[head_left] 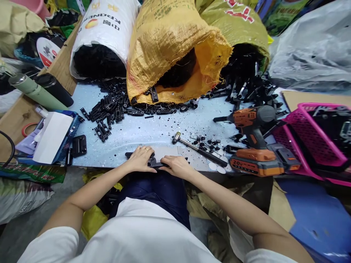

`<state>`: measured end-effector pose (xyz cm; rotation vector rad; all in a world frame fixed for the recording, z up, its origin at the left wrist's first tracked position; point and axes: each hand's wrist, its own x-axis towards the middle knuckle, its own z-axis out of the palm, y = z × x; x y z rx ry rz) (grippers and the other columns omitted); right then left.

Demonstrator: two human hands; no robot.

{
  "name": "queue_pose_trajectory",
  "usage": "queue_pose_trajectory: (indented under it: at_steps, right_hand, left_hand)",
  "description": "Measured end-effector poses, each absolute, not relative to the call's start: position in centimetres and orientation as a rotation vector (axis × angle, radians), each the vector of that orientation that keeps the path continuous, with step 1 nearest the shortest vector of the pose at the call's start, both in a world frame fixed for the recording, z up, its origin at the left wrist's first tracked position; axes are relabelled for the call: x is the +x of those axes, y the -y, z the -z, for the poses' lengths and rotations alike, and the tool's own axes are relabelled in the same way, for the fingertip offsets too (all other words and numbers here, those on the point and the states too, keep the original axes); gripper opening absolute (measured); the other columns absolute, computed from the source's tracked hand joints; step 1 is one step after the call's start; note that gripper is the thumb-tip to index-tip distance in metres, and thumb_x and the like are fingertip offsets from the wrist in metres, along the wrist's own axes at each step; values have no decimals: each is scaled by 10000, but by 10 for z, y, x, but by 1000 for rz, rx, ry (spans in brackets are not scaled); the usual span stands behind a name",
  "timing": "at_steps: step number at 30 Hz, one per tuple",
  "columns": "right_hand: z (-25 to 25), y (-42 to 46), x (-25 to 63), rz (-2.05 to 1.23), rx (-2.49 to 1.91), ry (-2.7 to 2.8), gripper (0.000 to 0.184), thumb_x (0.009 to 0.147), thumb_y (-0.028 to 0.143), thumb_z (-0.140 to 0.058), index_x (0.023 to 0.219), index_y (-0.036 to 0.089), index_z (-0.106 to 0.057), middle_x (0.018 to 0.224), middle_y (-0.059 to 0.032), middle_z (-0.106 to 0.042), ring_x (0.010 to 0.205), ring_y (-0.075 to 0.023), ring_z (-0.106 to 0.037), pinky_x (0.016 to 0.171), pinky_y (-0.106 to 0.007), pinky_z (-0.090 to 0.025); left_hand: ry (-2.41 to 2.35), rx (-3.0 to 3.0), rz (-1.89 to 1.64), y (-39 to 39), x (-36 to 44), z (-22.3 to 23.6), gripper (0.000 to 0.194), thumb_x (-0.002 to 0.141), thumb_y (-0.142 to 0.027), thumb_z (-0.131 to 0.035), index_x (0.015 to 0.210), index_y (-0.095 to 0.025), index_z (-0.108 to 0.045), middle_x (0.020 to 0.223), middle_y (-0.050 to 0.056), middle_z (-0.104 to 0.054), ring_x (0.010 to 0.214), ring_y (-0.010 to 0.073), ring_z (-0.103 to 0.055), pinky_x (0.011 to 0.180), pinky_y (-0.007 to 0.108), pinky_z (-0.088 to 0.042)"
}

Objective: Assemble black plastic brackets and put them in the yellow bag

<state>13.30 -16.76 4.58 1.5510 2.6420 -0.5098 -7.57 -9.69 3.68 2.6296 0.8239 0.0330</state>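
At the table's front edge a long black part [155, 164] lies across a grey plate [166, 150]. My left hand [141, 159] is closed over its left portion, fingers pointing away from me and the thumb at the near side. My right hand [175, 166] grips its right portion with curled fingers, close beside the left. The palms and fingers hide much of the part, so its exact kind is unclear. Just beyond my right hand rests a hammer [199, 149], its head pointing up and left. Small black-headed pins [210, 144] are scattered behind the handle.
An orange cordless drill [251, 140] stands at right beside a pink basket [323, 138]. Three open sacks, white [105, 29], orange [170, 44] and olive [238, 29], line the back. Black parts [111, 104] lie piled before them. A blue basket [70, 129] and bottles stand left.
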Motion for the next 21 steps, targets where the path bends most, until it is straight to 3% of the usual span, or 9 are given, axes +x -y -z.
queue_pose_trajectory:
  at_steps: [4, 8, 13, 18, 21]
  right_hand:
    - [-43, 171, 127, 398, 1657, -2683, 346, 936, 479, -362, 952, 197, -561, 871, -34, -618, 778, -142, -558, 562, -261, -250]
    - [-56, 172, 117, 156, 1666, -2700, 306, 961, 370, -327, 946, 196, -579, 864, -67, -619, 774, -162, -520, 607, -289, -260]
    - [-78, 166, 110, 88, 1607, -2699, 263, 955, 267, -334, 938, 197, -587, 863, -86, -615, 782, -176, -496, 626, -304, -262]
    - [-73, 159, 120, 126, 1586, -2731, 296, 953, 356, -351, 899, 190, -590, 842, -90, -611, 793, -179, -505, 634, -287, -275]
    - [-51, 160, 138, 234, 1659, -2782, 344, 939, 437, -367, 908, 180, -594, 843, -83, -614, 782, -176, -524, 635, -271, -306]
  left_hand:
    - [-830, 2621, -93, 96, -80, -36, 683, 670, -699, -582, 1088, -168, -481, 1068, 114, -556, 1010, 287, -510, 893, 425, -370]
    - [-905, 2564, -212, 96, -86, -36, 601, 724, -603, -599, 1113, -165, -466, 1064, 109, -563, 986, 268, -543, 800, 366, -434]
    - [-868, 2565, -298, 96, -91, -30, 431, 796, -524, -553, 1066, -193, -499, 1023, 87, -590, 981, 238, -565, 800, 339, -447]
    - [-907, 2565, -285, 99, -88, -28, 461, 783, -569, -552, 1041, -188, -525, 982, 86, -607, 949, 234, -583, 789, 328, -453]
    - [-766, 2578, -140, 89, -74, -30, 559, 761, -607, -558, 1122, -183, -509, 1024, 91, -605, 985, 247, -569, 818, 341, -449]
